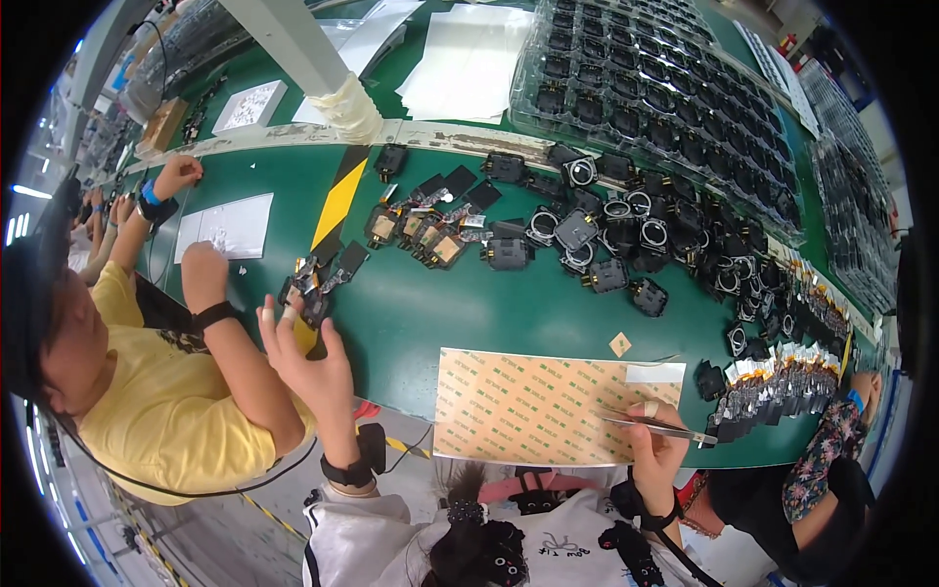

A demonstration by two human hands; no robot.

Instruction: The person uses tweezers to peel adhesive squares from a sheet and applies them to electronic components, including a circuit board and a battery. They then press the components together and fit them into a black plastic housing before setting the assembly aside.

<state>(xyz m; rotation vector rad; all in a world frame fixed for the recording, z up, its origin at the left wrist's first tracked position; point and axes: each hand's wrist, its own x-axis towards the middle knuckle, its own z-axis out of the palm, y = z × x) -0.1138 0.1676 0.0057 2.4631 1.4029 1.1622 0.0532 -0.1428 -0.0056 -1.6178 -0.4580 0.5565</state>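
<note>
My left hand [311, 367] is raised at the left with its fingers spread and nothing visible in them. Just beyond its fingertips lies a small black part with a flat cable [311, 289]; whether they touch is hard to tell. My right hand [655, 455] grips metal tweezers [675, 428], their tips over a tan adhesive sheet [518, 406] with green print. That sheet lies at the table's near edge. A loose tan square [620, 344] sits just beyond it. Both hands have pale coverings on some fingers, and dark bands circle both wrists.
Black housings [597, 230] with coiled cables spread across the green table [421, 323]. Several flat-cable parts [778, 391] lie in a row at right. Clear trays [646, 88] of black parts stand behind. A co-worker in yellow [176, 391] works at left; another person's arm [831, 440] shows at right.
</note>
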